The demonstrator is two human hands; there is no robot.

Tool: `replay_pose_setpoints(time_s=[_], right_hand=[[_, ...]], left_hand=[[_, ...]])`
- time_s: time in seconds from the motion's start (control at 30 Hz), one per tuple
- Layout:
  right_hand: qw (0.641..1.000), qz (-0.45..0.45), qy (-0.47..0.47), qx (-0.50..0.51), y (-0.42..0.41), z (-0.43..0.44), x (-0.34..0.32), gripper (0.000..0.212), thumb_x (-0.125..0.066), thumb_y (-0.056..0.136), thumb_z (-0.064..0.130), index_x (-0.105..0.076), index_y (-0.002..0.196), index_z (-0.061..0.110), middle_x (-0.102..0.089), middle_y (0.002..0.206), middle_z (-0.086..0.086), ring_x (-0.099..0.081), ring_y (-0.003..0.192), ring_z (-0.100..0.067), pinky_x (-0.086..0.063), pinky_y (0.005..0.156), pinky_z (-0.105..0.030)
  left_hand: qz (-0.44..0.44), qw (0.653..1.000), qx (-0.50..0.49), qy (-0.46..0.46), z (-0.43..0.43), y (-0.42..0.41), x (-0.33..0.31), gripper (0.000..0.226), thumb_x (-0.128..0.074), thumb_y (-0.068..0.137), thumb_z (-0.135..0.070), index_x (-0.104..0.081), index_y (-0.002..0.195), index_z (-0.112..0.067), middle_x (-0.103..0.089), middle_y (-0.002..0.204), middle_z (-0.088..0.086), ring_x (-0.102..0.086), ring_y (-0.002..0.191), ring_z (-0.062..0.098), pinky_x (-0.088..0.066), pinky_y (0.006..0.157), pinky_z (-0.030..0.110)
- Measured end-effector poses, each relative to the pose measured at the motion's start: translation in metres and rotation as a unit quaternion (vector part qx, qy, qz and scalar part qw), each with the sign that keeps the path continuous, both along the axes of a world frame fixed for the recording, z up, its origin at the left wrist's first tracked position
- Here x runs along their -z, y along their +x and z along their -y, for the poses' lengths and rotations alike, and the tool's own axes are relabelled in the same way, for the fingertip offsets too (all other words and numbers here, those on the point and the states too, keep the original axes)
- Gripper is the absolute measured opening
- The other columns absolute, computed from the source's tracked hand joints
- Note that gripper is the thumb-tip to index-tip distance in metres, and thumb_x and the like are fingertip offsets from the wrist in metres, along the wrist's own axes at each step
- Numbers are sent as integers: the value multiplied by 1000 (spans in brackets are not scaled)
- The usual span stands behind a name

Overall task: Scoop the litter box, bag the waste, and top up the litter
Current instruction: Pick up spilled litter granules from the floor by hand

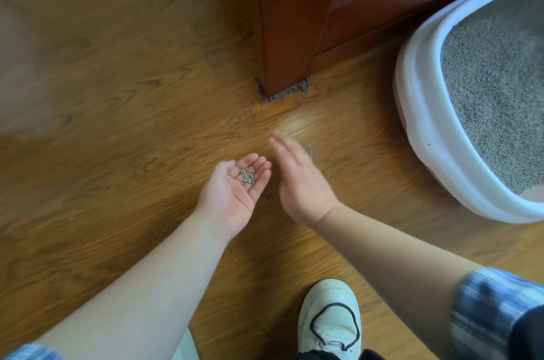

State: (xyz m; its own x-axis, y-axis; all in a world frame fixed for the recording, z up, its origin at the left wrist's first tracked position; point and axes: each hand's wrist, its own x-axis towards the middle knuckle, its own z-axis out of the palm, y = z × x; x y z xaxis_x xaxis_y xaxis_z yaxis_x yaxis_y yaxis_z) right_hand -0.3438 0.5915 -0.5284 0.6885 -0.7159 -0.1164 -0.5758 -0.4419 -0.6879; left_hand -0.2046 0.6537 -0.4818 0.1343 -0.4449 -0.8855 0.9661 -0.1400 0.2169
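Shoe [328,318] sits lowest on the floor [117,124]. Left hand [232,197] lies palm up, fingers relaxed, cradling grains [247,177]. Right hand [300,180], blurred, stands on edge with its fingers straight and grips nothing. Spilled litter [309,152] lies just beyond it. Box [418,112] sits at far right, filled with grey litter.

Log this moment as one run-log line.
left hand: palm up, cupping litter grains | right hand: flat, beside spilled grains on floor | litter box: right, holds litter
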Motion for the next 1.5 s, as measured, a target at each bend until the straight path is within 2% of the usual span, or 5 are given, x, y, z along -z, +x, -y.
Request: replay_pose_setpoints(time_s=[0.57,0.87,1.1,1.33,1.5], right_hand=[[982,-70,-115,-132,-5,5,26,64,-51,96,21,-32,152,-4,-26,161,-22,-19,153,-33,-23,123,-45],[931,-7,-96,-351,-14,-71,34,64,-53,91,26,-42,148,-1,-44,152,-21,-34,145,-35,-23,122,-43],[958,-29,-154,-240,-14,-21,36,58,-56,91,23,-50,142,-2,-51,146,-21,-38,142,-36,-20,124,-38],[974,-58,-139,-167,-20,12,35,63,-52,99,25,-33,154,1,-27,162,-17,-19,153,-30,-25,122,-45],[976,-9,-126,-180,-34,10,26,52,-47,92,1,-49,144,2,-42,155,-16,-33,148,-31,-26,122,-43]], left_hand=[[-2,1000,18,-14,-8,9,-7,37,-38,102,-21,-65,103,4,-72,99,20,-72,95,30,-61,77,33],[7,998,30,-47,8,12,-17,37,-38,101,-20,-66,99,3,-71,96,18,-72,93,30,-61,78,32],[-2,999,43,-34,8,6,-12,38,-37,102,-20,-66,102,4,-71,96,19,-72,92,29,-61,73,32],[3,998,51,-25,1,6,-7,36,-38,102,-21,-64,107,4,-71,102,20,-71,100,29,-60,78,32],[5,998,60,-17,-1,6,-2,37,-38,103,-21,-64,107,4,-71,105,21,-70,103,31,-60,79,33]])
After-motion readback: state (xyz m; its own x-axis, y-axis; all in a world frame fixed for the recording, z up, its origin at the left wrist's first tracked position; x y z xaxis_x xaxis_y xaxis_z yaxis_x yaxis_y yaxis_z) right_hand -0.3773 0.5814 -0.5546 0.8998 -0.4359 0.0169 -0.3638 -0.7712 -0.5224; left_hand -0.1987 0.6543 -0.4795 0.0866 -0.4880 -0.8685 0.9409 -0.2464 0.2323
